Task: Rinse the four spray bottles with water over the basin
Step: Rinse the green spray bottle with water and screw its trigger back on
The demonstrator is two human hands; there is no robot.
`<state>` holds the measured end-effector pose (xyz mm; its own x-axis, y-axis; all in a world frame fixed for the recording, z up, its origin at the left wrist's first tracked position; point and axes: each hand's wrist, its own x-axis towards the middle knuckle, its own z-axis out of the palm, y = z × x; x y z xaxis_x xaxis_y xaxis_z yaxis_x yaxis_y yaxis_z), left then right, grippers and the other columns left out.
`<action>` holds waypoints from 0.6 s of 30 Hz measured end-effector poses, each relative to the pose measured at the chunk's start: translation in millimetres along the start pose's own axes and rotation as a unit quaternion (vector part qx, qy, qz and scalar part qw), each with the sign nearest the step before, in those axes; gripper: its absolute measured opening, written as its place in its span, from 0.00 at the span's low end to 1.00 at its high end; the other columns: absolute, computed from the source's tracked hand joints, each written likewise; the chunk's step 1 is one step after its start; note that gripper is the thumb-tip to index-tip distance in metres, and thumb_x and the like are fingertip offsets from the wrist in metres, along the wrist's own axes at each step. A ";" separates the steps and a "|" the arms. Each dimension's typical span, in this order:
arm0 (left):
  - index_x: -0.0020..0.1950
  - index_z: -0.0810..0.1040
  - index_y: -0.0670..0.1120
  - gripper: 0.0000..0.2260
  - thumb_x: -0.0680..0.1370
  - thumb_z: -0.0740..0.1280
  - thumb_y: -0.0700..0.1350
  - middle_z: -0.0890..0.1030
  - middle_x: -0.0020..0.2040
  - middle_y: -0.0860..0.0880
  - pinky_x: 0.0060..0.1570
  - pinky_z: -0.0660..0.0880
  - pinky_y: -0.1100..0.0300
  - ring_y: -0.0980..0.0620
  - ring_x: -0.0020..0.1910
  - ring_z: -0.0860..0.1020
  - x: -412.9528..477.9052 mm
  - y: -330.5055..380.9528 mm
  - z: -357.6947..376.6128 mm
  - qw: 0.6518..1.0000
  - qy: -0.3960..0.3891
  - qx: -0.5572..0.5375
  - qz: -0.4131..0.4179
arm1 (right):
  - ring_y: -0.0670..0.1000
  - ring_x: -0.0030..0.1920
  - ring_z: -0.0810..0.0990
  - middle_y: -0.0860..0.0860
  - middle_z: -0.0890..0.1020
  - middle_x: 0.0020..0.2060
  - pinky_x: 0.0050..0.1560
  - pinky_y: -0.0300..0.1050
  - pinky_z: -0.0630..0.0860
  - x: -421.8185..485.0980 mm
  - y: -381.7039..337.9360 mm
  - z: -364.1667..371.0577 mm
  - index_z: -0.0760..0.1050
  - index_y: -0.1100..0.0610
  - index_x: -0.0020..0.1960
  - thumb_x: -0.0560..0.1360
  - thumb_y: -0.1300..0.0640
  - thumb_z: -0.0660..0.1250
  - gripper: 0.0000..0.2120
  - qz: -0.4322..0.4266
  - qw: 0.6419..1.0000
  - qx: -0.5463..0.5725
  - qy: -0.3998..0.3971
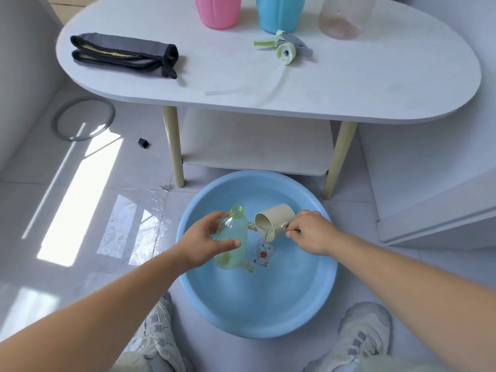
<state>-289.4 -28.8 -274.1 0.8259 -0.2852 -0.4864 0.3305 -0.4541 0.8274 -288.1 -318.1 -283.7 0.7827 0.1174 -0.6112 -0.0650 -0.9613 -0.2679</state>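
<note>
Green spray bottle [233,237], uncapped: gripped by left hand [204,244] over blue basin [316,312]; right hand [311,232] pinches tilted beige cup [272,221] by handle.

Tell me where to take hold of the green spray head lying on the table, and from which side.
Probably pinch the spray head across its grey body, beside the round green collar, coming from above. It lies flat on the table, trigger pointing left, and the blue bottle stands close behind it.
</note>
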 end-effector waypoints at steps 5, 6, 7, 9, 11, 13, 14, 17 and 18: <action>0.66 0.78 0.53 0.26 0.71 0.82 0.41 0.86 0.56 0.51 0.56 0.79 0.59 0.58 0.55 0.84 5.1 -13.6 1.1 1.000 0.000 -0.003 -0.020 | 0.58 0.54 0.72 0.49 0.73 0.47 0.61 0.54 0.71 6.0 6.7 9.2 0.73 0.54 0.34 0.81 0.48 0.61 0.19 0.000 1.000 -0.017 -0.008; 0.67 0.77 0.51 0.27 0.71 0.82 0.41 0.86 0.56 0.51 0.56 0.80 0.59 0.57 0.55 0.84 6.2 -15.8 0.8 1.000 0.000 -0.005 -0.023 | 0.58 0.54 0.72 0.50 0.73 0.46 0.60 0.54 0.71 6.9 7.7 10.0 0.71 0.54 0.33 0.81 0.48 0.61 0.19 0.000 1.000 -0.013 -0.010; 0.68 0.77 0.51 0.28 0.71 0.82 0.41 0.86 0.56 0.51 0.56 0.80 0.60 0.57 0.55 0.84 7.6 -17.3 0.9 1.000 0.000 -0.007 -0.026 | 0.59 0.54 0.72 0.50 0.73 0.46 0.60 0.54 0.71 8.2 8.5 10.6 0.70 0.53 0.32 0.81 0.48 0.60 0.20 -0.002 1.000 -0.010 -0.012; 0.69 0.77 0.50 0.29 0.71 0.82 0.41 0.86 0.56 0.51 0.55 0.80 0.61 0.57 0.55 0.84 9.7 -19.1 1.2 1.000 0.000 -0.011 -0.029 | 0.59 0.55 0.73 0.50 0.74 0.46 0.61 0.55 0.71 11.8 10.9 12.7 0.68 0.51 0.31 0.81 0.46 0.60 0.20 -0.007 1.000 -0.015 -0.015; 0.69 0.77 0.51 0.29 0.71 0.82 0.42 0.86 0.57 0.51 0.56 0.80 0.61 0.57 0.55 0.84 11.4 -19.5 2.1 0.999 0.000 -0.014 -0.030 | 0.59 0.55 0.73 0.51 0.75 0.47 0.61 0.55 0.70 12.4 11.2 13.6 0.67 0.50 0.31 0.81 0.46 0.59 0.20 -0.009 1.000 -0.018 -0.017; 0.68 0.77 0.52 0.28 0.71 0.82 0.42 0.86 0.56 0.52 0.56 0.79 0.62 0.58 0.55 0.84 12.6 -19.6 2.8 0.999 0.001 -0.015 -0.029 | 0.59 0.54 0.73 0.52 0.75 0.47 0.61 0.55 0.70 12.6 10.8 14.8 0.67 0.50 0.31 0.81 0.47 0.59 0.20 -0.010 1.000 -0.020 -0.017; 0.68 0.77 0.52 0.28 0.71 0.82 0.42 0.85 0.56 0.52 0.55 0.79 0.62 0.58 0.55 0.84 12.9 -19.4 2.9 0.999 0.001 -0.015 -0.029 | 0.59 0.54 0.73 0.52 0.75 0.47 0.61 0.55 0.70 12.8 10.6 15.4 0.67 0.50 0.31 0.81 0.47 0.59 0.20 -0.009 1.000 -0.021 -0.020; 0.68 0.77 0.52 0.28 0.71 0.82 0.42 0.86 0.56 0.52 0.56 0.79 0.61 0.57 0.56 0.84 14.6 -22.0 2.6 0.999 0.001 -0.020 -0.030 | 0.59 0.54 0.73 0.52 0.74 0.45 0.63 0.54 0.69 12.4 8.7 16.2 0.65 0.49 0.31 0.82 0.48 0.59 0.21 -0.010 1.000 -0.018 -0.024; 0.68 0.77 0.51 0.28 0.71 0.82 0.42 0.85 0.57 0.51 0.57 0.79 0.60 0.57 0.56 0.84 15.1 -22.9 2.4 0.999 0.000 -0.021 -0.031 | 0.59 0.54 0.73 0.52 0.73 0.45 0.62 0.54 0.69 11.4 7.6 16.0 0.65 0.49 0.30 0.82 0.48 0.59 0.21 -0.007 1.000 -0.010 -0.023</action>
<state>-285.5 -24.7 -301.1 0.8039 -0.2570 -0.5364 0.3993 -0.4352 0.8070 -289.6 -320.1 -304.7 0.7538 0.1415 -0.6417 -0.0419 -0.9642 -0.2619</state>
